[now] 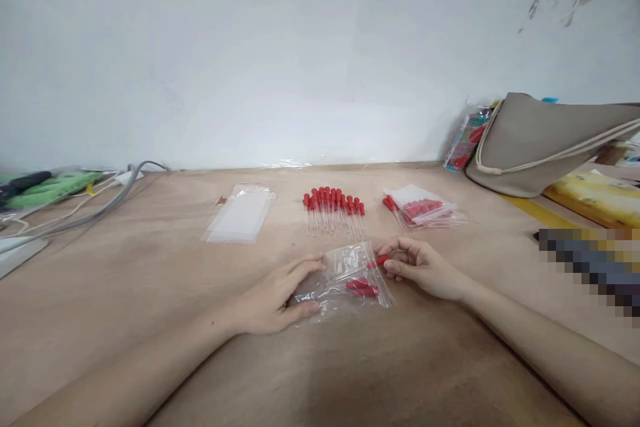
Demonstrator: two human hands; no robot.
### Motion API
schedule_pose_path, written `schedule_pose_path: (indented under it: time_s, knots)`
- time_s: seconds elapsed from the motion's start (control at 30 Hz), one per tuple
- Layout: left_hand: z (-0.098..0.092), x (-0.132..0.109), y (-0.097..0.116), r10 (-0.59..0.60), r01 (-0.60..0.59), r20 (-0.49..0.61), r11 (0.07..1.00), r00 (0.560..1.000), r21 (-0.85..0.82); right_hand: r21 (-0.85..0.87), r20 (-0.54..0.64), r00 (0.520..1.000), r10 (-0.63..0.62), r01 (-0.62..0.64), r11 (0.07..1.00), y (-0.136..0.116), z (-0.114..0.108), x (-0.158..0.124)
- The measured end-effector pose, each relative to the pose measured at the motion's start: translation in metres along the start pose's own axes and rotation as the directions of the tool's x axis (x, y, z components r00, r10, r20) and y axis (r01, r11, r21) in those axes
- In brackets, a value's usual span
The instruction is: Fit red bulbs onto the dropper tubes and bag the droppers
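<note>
A clear plastic zip bag (330,290) lies in the middle of the table with several red-bulbed glass droppers (363,289) inside. My left hand (277,297) has the bag's left end between its thumb and fingers. At the bag's right edge, my right hand (423,268) pinches one dropper (379,260) by its red bulb, and its thin stem points left into the bag. Just beyond the bag, several droppers (335,201) lie side by side, bulbs toward the wall. To their right is a pile of filled bags (425,211), with a few loose droppers (393,205) beside it.
Flat bags (243,215) are stacked at the back left. Grey cable (115,193) and a green object (55,188) occupy the far left. On the right are a taupe bag (545,143), a colourful package (467,140), a yellow pack (597,197) and a pixelated dark object (595,270).
</note>
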State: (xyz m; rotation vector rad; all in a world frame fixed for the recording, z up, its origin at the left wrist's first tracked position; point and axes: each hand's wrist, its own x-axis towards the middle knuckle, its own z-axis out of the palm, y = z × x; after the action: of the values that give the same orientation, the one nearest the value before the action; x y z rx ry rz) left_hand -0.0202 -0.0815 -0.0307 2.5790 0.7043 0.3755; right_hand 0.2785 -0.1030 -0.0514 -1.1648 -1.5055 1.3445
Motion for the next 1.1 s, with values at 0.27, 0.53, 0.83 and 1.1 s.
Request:
schedule_pose_path:
  time_s: [0.27, 0.53, 0.83, 1.1]
  knots:
    - [0.001, 0.000, 0.003, 0.014, -0.014, -0.003, 1.000, 1.000, 0.013, -0.545, -0.030, 0.983, -0.180, 0.135, 0.827, -0.003, 0.000, 0.009]
    - [0.001, 0.001, 0.003, -0.001, 0.001, 0.007, 1.000, 1.000, 0.026, -0.480, 0.048, 0.968, -0.245, 0.237, 0.845, -0.006, 0.008, 0.005]
    - [0.002, 0.000, 0.002, -0.033, 0.031, 0.036, 0.999, 0.999, 0.040, -0.689, 0.098, 0.940, -0.326, 0.301, 0.660, -0.012, -0.006, 0.014]
    - [0.001, -0.002, 0.001, -0.039, 0.037, 0.043, 0.998, 0.998, 0.046, -0.937, -0.337, 0.926, -0.171, -0.347, -0.030, -0.029, -0.007, 0.045]
